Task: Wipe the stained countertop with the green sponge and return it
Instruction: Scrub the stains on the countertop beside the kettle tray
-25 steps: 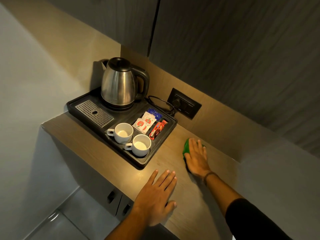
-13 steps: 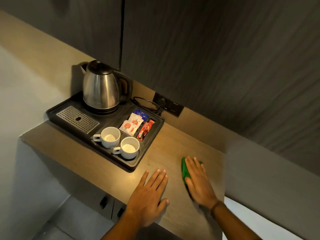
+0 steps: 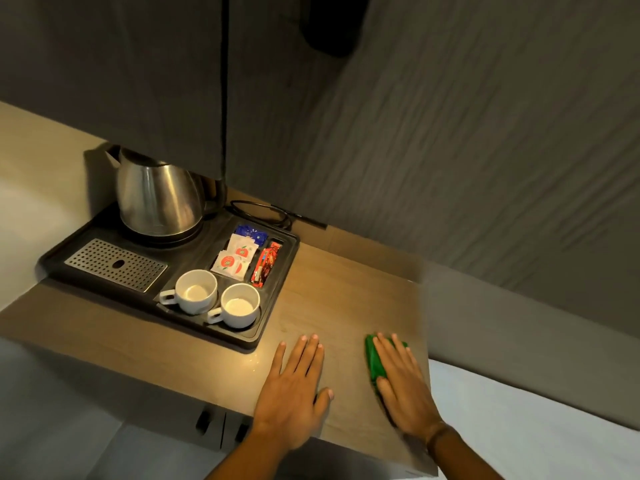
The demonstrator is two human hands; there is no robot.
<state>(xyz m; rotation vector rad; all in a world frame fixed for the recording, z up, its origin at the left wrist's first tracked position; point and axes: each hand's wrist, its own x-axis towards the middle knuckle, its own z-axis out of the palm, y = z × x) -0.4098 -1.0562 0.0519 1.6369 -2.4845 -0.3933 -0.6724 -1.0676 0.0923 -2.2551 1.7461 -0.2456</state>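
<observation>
The green sponge (image 3: 373, 358) lies flat on the wooden countertop (image 3: 339, 292), near its right edge. My right hand (image 3: 403, 386) presses down on the sponge with fingers spread, covering most of it; only the sponge's left side and a bit at the fingertips show. My left hand (image 3: 294, 393) rests palm down on the countertop to the left of the sponge, fingers apart, holding nothing. I cannot make out a stain in this dim light.
A black tray (image 3: 277, 303) sits to the left with a steel kettle (image 3: 156, 195), two white cups (image 3: 195, 294), a metal drip grate (image 3: 116, 265) and sachets (image 3: 235, 258). Dark cabinets (image 3: 156, 81) hang above. The countertop ends just right of the sponge.
My right hand has drawn the sponge back from near the rear wall toward the front edge of the countertop. My left hand has stayed flat in place. The view has tilted up.
</observation>
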